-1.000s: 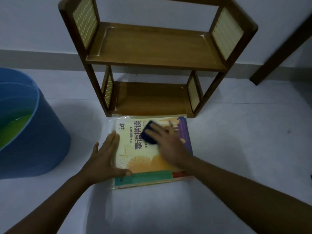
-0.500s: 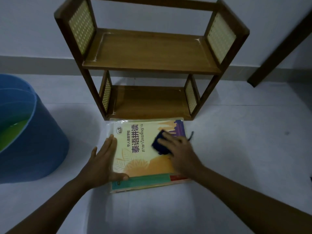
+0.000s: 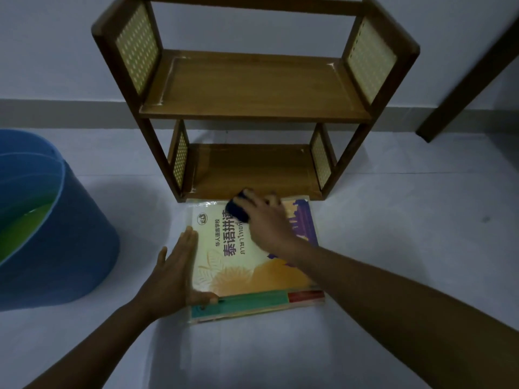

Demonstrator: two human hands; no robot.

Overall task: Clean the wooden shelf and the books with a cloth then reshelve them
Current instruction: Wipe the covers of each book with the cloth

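A yellow-covered book lies flat on the floor, on top of at least one more book, just in front of the wooden shelf. My right hand presses a dark blue cloth onto the top edge of the cover, near the shelf's bottom board. My left hand lies flat against the book's left edge, fingers straight, thumb on the lower left corner. Both boards of the two-tier shelf, which has woven side panels, are bare.
A blue bucket with greenish liquid stands on the floor at the left. The shelf backs onto a pale wall with a grey skirting. A dark wooden beam leans at the right.
My right hand has slid the cloth from the cover's right middle up and left to its top edge. The left hand has stayed on the book's left edge.
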